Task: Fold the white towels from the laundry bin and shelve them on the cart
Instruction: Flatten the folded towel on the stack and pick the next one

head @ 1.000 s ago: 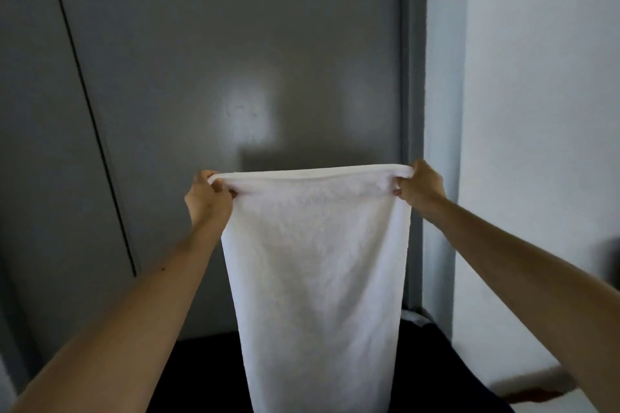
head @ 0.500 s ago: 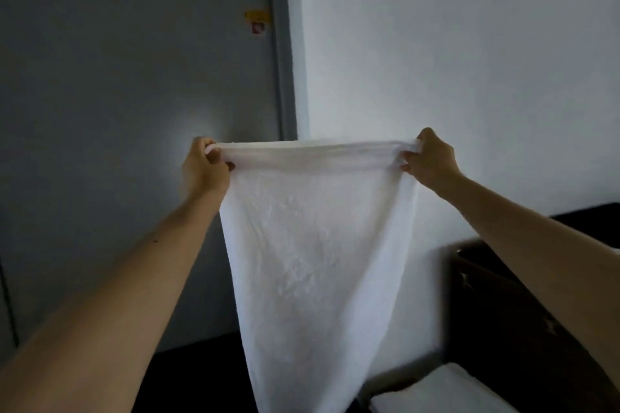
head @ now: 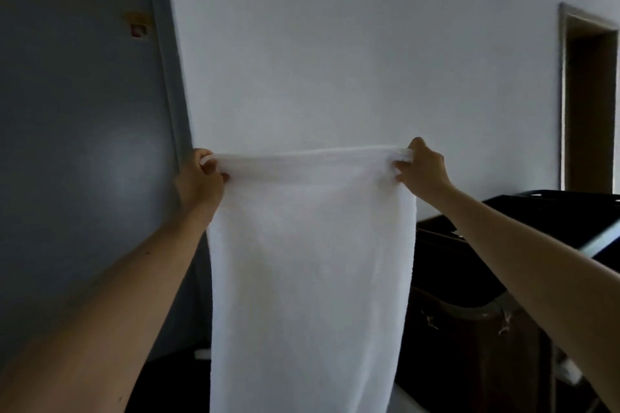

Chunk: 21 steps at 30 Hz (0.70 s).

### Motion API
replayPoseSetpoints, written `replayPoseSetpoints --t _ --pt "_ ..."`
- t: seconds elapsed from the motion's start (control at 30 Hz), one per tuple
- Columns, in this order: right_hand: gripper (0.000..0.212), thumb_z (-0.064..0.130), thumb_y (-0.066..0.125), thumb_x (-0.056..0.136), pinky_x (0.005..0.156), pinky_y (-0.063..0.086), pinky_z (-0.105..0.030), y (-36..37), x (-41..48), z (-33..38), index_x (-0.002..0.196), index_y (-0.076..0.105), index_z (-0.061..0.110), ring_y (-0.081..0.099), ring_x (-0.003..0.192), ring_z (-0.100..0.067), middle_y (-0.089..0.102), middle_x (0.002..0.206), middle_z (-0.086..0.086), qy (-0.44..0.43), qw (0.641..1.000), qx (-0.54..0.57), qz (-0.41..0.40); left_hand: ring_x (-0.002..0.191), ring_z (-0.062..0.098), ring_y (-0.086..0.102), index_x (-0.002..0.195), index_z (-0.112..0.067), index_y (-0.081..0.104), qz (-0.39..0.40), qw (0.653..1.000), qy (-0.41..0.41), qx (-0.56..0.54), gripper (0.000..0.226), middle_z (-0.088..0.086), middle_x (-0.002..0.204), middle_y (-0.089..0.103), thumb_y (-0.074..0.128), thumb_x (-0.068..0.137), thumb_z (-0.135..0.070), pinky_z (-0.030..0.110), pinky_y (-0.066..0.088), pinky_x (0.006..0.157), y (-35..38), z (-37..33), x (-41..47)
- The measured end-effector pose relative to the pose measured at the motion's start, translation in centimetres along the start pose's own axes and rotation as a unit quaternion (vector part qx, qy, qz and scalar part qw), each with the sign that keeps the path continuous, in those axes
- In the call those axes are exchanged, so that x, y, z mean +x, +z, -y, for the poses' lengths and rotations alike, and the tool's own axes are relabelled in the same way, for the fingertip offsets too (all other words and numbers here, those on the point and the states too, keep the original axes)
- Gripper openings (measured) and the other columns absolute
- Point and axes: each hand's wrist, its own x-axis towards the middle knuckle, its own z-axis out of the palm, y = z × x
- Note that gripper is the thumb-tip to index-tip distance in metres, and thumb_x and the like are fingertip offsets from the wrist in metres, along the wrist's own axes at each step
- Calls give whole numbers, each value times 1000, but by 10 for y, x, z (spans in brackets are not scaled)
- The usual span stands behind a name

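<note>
**Item under handling.** The person is holding one white towel (head: 308,261) up at arm's length in front of a white wall (head: 335,60). The towel is hanging straight down as a long, narrow panel, touching no surface. Its lower end is running out of the bottom of the view, so its full length cannot be assessed.

**Grip.** The left hand (head: 201,181) is gripping the upper left corner, with its fingers (head: 208,161) curled over the top edge and clamped on the cloth. The right hand (head: 422,171) is pinching the upper right corner in the same way. The top edge is being pulled taut and roughly level between them. It is looking thick and rolled, but whether the panel is already doubled lengthwise cannot be told.

**Surroundings.** A grey door (head: 84,144) is standing to the left. Low on the right, a dark container (head: 469,298) with a pale rim is sitting just beside the towel. A black flat-topped frame (head: 553,208) is showing behind it. These are probably the bin and the cart, but the dim light is preventing confirmation.

**Progress, as judged.** This towel is at an early stage: it is being squared up, and no cross fold is showing. The cross folds and the shelving are outstanding. No shelved towels can be made out, and the container's contents are hidden.
</note>
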Motion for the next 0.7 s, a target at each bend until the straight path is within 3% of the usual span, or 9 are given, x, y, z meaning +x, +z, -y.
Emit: replayPoseSetpoints --t 0.1,0.2,0.3,0.43,0.53,0.7 --pt "14 0 50 88 45 32 -24 4 22 -27 90 37 5 46 74 -23 42 70 -4 0 1000 1 4 88 17 51 105 -10 57 1 1000 3 -12 20 5 100 55 48 91 -1 27 48 74 37 9 5" --pt "15 1 51 89 44 27 -27 2 53 -48 90 37 6 45 74 -22 46 81 -12 -5 1000 -19 -20 91 21 55 104 -7 57 5 998 -8 -57 19 6 99 53 45 91 0 33 54 79 75 6 16" --pt "16 0 52 89 41 29 -22 9 84 -66 90 36 6 44 74 -22 46 86 -14 -18 999 -12 -27 97 29 59 95 -13 56 11 998 -2 -63 17 8 99 56 46 91 -1 39 56 81 103 10 29" --pt "12 -1 49 89 48 37 -28 29 119 -97 90 38 5 48 74 -25 45 81 -12 -6 1000 0 17 97 29 59 93 -16 55 6 999 -24 -34 17 15 106 59 47 92 0 36 56 78 136 32 29" --pt "13 -2 49 88 53 41 -31 47 145 -121 89 38 5 48 73 -24 43 70 -6 -14 999 11 34 96 32 61 91 -18 55 -13 999 -37 -19 19 11 98 59 46 91 -1 43 56 81 157 45 29" --pt "11 3 50 88 69 51 -42 77 198 -144 90 40 7 55 78 -28 50 88 -16 -43 995 42 84 92 30 61 91 -17 56 -68 996 -52 14 21 11 99 58 46 89 1 40 56 80 186 52 36"
